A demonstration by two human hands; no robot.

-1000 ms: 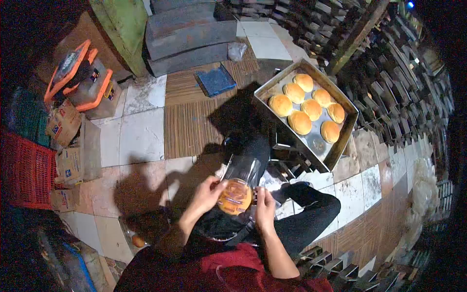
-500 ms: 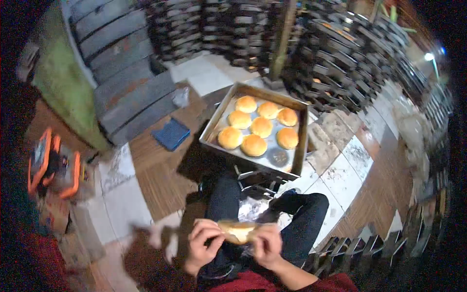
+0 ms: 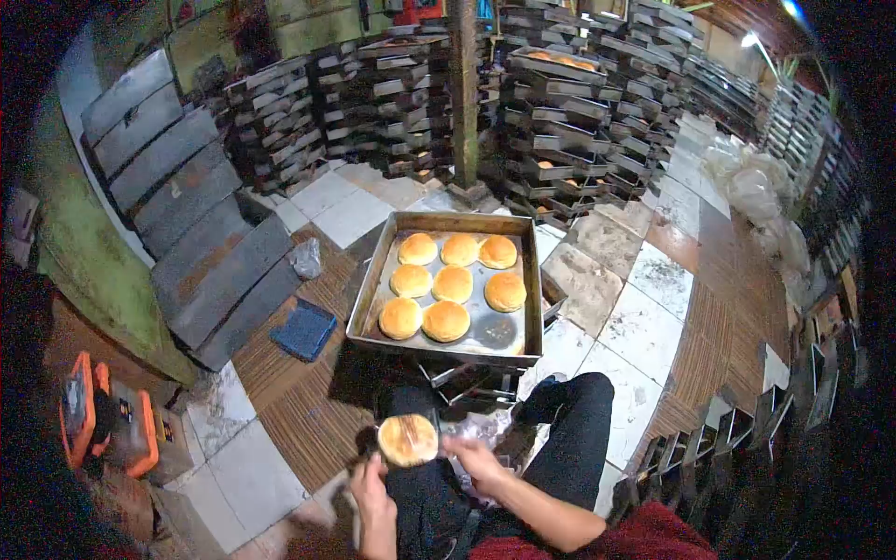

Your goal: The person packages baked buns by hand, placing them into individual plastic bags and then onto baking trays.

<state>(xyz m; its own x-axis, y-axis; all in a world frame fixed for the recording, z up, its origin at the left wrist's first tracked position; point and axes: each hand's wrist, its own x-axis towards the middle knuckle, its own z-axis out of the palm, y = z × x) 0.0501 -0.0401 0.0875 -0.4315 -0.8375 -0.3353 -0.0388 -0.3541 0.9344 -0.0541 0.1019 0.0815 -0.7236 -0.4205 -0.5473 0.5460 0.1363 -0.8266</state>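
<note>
A round golden bun (image 3: 408, 440) is held up over my lap, its top facing me. Pale streaks cross its surface, like the shine of clear plastic, though I cannot make out a wrapper for certain. My left hand (image 3: 373, 495) pinches at the bun's lower left. My right hand (image 3: 476, 465) is closed at its right edge. Beyond my knees, a deep metal baking tray (image 3: 448, 222) holds several similar buns (image 3: 453, 284). A dark round mark shows at its front right. Crumpled clear plastic (image 3: 483, 427) lies between my legs.
A folding stand (image 3: 476, 378) supports the tray. A blue flat object (image 3: 303, 329) and a small plastic bag (image 3: 305, 258) lie to the left. An orange-edged case (image 3: 145, 439) stands far left. Tall stacks of trays (image 3: 560, 140) rise behind; more metal pieces (image 3: 719, 439) stand at right.
The bun has turned from edge-on to showing its top and moved left, with both hands shifting left and slightly down. My view has tilted up, so the tray appears lower and further left.
</note>
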